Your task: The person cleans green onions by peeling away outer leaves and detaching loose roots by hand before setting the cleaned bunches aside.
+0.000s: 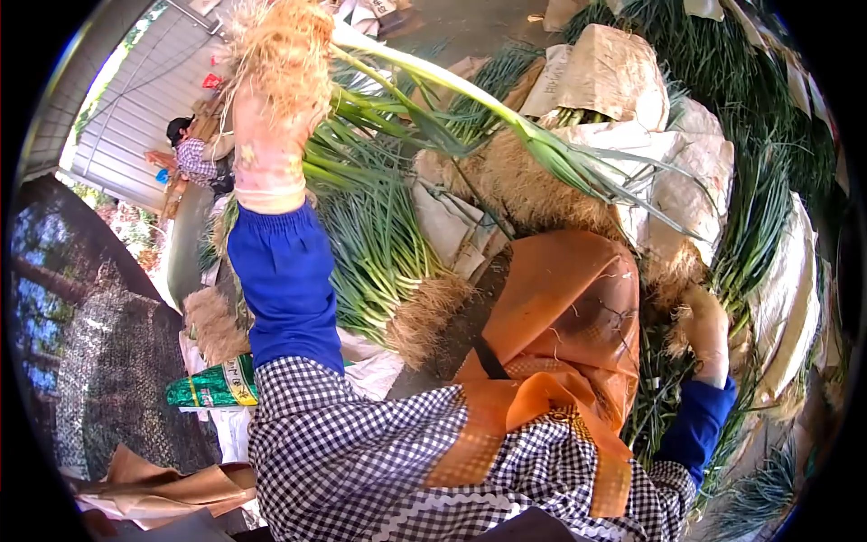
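Observation:
My left hand (275,135), under a blue sleeve, reaches to the upper left. It holds green onions by the root end; the shaggy tan roots (284,41) cover its fingers. Long green stalks (433,72) stretch rightward from it. At the right, my right hand (704,316) touches the roots (675,268) beside a pale-wrapped bundle (691,194), its fingers hidden among them. Between the hands, a loose bunch of green onions (370,244) lies with its roots toward the lower right.
An orange apron (560,316) covers my lap. Wrapped bundles (610,77) are stacked ahead and right. A green bag (212,386) lies left, near dark netting (99,361). A person (197,158) is at the upper left, beside a corrugated wall (126,117).

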`<state>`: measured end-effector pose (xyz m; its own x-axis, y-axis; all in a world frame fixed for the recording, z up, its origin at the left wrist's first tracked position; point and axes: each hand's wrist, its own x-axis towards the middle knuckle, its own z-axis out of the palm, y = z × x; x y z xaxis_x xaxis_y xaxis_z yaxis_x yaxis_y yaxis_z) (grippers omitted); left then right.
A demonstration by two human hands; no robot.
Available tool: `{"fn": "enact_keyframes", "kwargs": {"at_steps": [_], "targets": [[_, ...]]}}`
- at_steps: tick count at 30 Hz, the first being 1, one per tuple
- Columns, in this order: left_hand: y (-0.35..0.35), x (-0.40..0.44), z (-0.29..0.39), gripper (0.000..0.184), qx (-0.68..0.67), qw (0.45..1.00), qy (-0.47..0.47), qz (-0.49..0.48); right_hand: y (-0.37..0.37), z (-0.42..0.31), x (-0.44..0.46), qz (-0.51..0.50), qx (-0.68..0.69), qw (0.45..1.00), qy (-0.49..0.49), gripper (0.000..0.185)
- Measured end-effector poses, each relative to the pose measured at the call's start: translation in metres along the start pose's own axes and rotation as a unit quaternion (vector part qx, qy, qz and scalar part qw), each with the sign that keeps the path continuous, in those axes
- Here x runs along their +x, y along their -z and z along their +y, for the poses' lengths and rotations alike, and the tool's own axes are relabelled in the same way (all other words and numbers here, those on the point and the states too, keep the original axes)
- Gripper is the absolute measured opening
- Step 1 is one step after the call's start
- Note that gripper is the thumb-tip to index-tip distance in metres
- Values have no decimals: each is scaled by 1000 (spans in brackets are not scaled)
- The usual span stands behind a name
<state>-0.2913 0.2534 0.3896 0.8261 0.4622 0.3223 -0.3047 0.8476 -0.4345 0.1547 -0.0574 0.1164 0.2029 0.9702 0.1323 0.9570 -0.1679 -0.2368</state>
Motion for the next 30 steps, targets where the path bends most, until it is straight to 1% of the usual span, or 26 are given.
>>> {"fn": "enact_keyframes", "kwargs": {"at_steps": [1,2,3,4,5,6,8,10,12,13,14,16,18,19,20,21,22,23,24,26,28,30], "targets": [[-5,1,3,34,277,957,-91,-6,6,-36,23,10,165,986,-22,31],[-6,8,-9,33,417,896,-154,6,20,-80,48,58,222,968,101,30],[-7,14,-15,33,495,852,-168,7,38,-125,68,82,253,944,195,28],[-10,16,-24,33,534,829,-164,0,42,-156,89,125,226,919,299,29],[-10,21,-30,32,560,813,-158,-7,43,-188,109,155,259,880,366,32],[-12,25,-37,32,580,800,-153,-13,47,-220,125,162,265,864,395,32],[-11,27,-47,31,610,778,-148,-19,43,-278,164,263,357,777,446,33],[-10,26,-55,31,627,765,-147,-23,47,-325,184,270,409,761,425,35],[-10,19,-59,30,636,756,-151,-25,56,-363,195,310,362,776,412,38],[-9,18,-60,31,647,747,-148,-26,62,-377,201,292,319,811,395,40],[-9,15,-57,32,649,746,-147,-27,59,-389,212,349,285,808,380,35],[-12,4,-52,33,654,741,-149,-28,43,-415,234,271,261,860,344,28],[-20,-7,-39,35,658,736,-158,-28,-11,-410,247,169,178,885,395,26],[-27,-13,-31,36,662,731,-163,-29,-52,-399,249,82,110,898,418,20],[-40,-17,-19,37,665,727,-170,-31,-72,-375,231,-27,-11,906,423,16],[-57,-21,-6,37,668,721,-181,-34,-127,-348,222,-59,35,935,347,16],[-87,-21,20,37,666,722,-185,-34,-147,-317,213,-169,-33,910,376,18],[-108,-26,42,37,655,727,-205,-15,-165,-287,204,-278,-92,867,403,20],[-128,-30,63,37,643,732,-225,4,-192,-254,192,-269,-40,881,387,22],[-148,-49,74,38,659,698,-279,22,-173,-222,160,-273,28,900,338,21],[-155,-68,79,38,682,650,-333,38,-184,-183,150,-230,-9,885,405,24],[-156,-86,82,39,709,596,-373,53,-162,-150,133,-164,167,914,331,23]]}}
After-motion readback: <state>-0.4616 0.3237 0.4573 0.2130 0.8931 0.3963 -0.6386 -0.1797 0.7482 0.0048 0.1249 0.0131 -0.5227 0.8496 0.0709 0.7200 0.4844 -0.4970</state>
